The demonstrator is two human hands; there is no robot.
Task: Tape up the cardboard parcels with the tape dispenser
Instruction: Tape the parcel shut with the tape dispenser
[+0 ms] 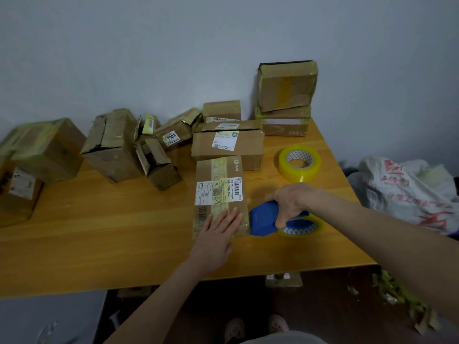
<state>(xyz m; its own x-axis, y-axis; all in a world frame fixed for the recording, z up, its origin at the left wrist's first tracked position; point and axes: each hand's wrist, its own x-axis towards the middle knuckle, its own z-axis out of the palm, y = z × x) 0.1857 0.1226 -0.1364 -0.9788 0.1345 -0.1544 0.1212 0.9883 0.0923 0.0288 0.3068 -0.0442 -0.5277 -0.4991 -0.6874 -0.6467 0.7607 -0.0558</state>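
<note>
Blue plastic tape dispenser [263,219] clamped in our right grip [290,202]; flat brown cardboard parcel [218,184] just left of it, left grip [216,234] pressing flat on top, fingers straight.

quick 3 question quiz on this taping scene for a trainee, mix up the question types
1. True or false: the left hand lies flat on the labelled parcel.
2. The right hand grips: A) scissors B) the blue tape dispenser C) a marker.
3. Fill in: the spare tape roll lying on the table is ____ in colour.

Key: 1 true; 2 B; 3 yellow.
</note>
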